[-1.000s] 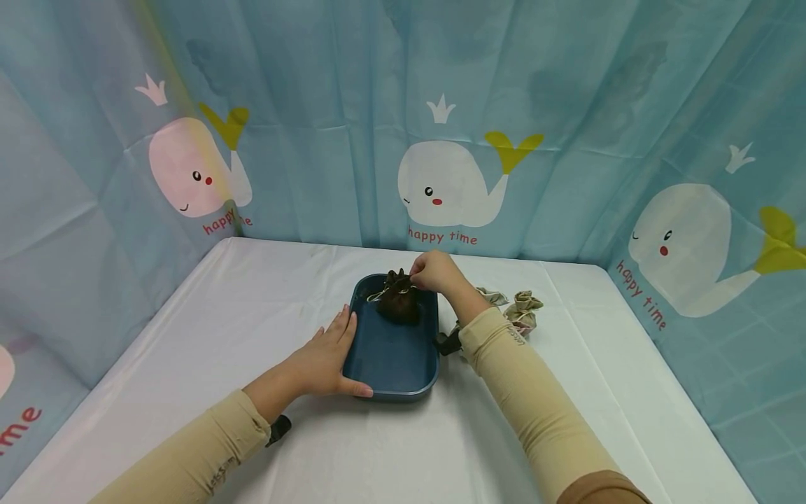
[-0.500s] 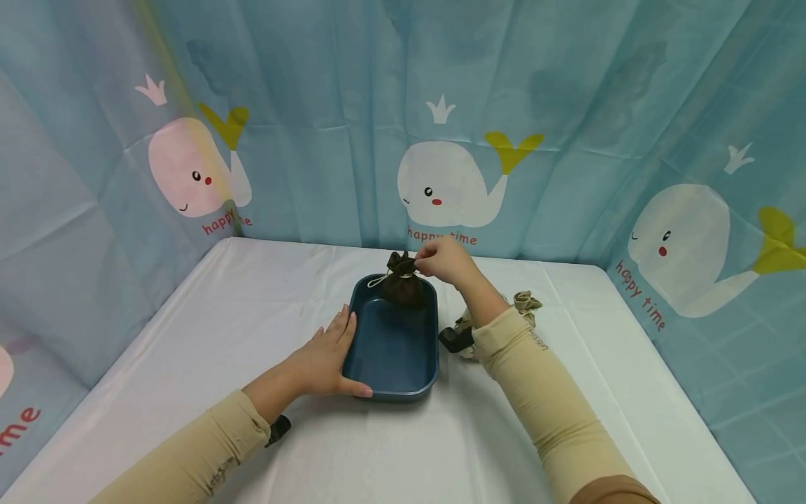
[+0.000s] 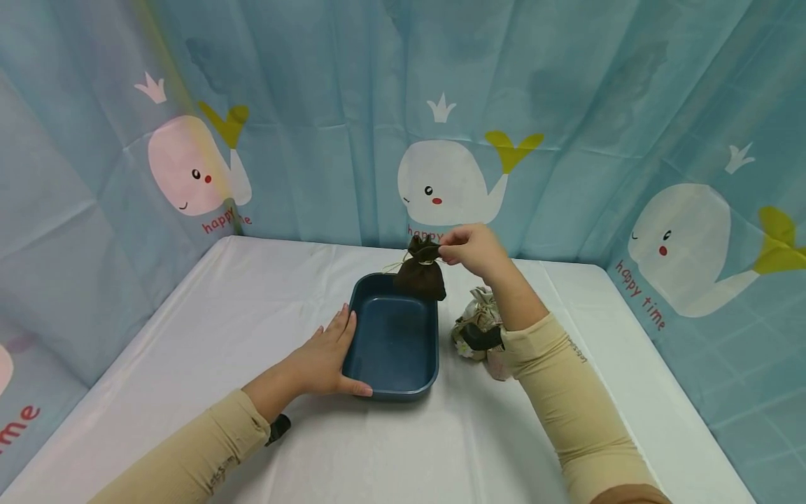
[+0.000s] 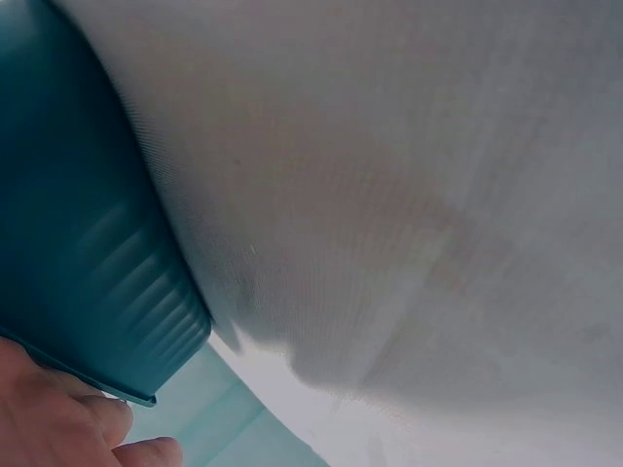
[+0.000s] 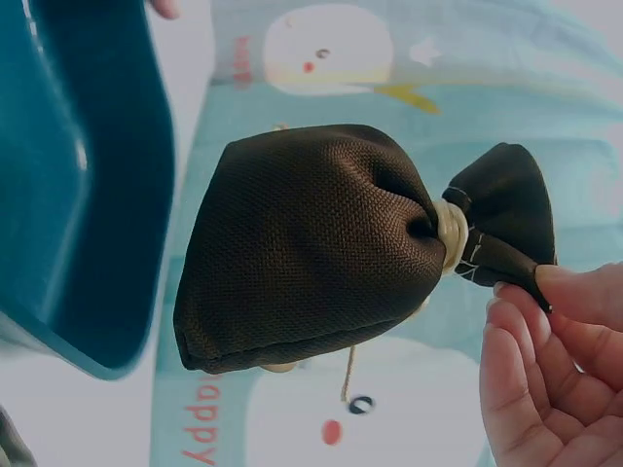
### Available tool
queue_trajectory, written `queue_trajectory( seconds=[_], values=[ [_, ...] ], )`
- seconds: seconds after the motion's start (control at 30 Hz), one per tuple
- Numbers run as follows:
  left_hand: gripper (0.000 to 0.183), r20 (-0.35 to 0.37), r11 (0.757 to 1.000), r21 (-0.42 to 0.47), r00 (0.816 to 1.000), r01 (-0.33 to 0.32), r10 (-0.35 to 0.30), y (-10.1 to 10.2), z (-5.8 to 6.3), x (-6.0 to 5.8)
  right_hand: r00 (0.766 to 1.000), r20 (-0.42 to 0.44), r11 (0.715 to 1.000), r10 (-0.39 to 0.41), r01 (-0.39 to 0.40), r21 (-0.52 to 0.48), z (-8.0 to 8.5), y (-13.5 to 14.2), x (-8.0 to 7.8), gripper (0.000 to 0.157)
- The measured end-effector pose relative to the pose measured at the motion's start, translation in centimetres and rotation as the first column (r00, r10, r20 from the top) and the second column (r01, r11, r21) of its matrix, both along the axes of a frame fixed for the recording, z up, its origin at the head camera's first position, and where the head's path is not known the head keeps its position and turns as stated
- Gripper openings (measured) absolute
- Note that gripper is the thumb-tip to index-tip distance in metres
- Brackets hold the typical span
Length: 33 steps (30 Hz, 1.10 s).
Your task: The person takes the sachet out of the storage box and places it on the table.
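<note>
A dark brown drawstring pouch [image 3: 420, 277] hangs over the far right corner of a blue rectangular tray [image 3: 394, 393]. My right hand [image 3: 478, 250] pinches the gathered top of the pouch between thumb and fingers. In the right wrist view the pouch [image 5: 311, 248] is full and tied round the neck with a cream cord [image 5: 451, 236]. My left hand [image 3: 320, 355] lies along the tray's left side, fingers straight and thumb at the near edge. The left wrist view has the tray's ribbed outer wall [image 4: 117, 282] with fingertips [image 4: 107, 418] at its rim.
To the right of the tray, several light patterned pouches [image 3: 480, 308] lie bunched together, partly hidden by my right wrist. A white cloth [image 3: 157, 364] covers the table. A blue whale-print curtain [image 3: 315, 140] stands behind it.
My right hand has lifted the brown pouch up out of the tray and carried it to the right. More of the light pouches now shows. My left hand has stayed on the tray.
</note>
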<state>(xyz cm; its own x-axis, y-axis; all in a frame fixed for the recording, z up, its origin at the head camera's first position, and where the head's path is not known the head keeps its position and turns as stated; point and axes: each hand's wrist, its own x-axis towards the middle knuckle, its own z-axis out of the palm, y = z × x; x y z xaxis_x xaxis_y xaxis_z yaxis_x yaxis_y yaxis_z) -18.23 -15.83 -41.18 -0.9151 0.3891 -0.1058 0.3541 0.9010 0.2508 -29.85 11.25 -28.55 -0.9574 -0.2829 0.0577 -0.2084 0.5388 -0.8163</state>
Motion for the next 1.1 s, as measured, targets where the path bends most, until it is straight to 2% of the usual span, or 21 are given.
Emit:
queue_trajectory(
  seconds=[0.23, 0.6, 0.8, 0.97, 1.1],
  values=[
    [0.135, -0.002, 1.000, 0.004, 1.000, 0.006, -0.006, -0.1, 0.0, 0.0, 0.998, -0.063, 0.997, -0.008, 0.003, -0.082, 1.4, 2.4, 1.3, 0.016],
    [0.136, 0.009, 1.000, 0.002, 1.000, 0.006, -0.006, -0.1, 0.0, -0.1, 0.989, -0.130, 0.985, -0.072, 0.050, -0.166, 2.2, 5.7, 2.1, 0.017],
    [0.136, 0.009, 1.000, -0.009, 1.000, 0.006, -0.006, -0.1, -0.1, -0.1, 0.983, -0.153, 0.989, -0.102, 0.084, -0.119, 2.6, 7.7, 2.9, 0.022],
    [0.135, 0.015, 1.000, -0.002, 1.000, 0.003, -0.003, -0.1, -0.1, -0.1, 0.977, -0.151, 0.986, -0.151, 0.138, -0.092, 3.0, 9.4, 3.6, 0.025],
    [0.136, 0.012, 1.000, -0.008, 1.000, 0.002, -0.002, -0.1, -0.1, -0.2, 0.965, -0.156, 0.976, -0.210, 0.196, -0.099, 3.1, 10.7, 4.1, 0.021]
  ],
)
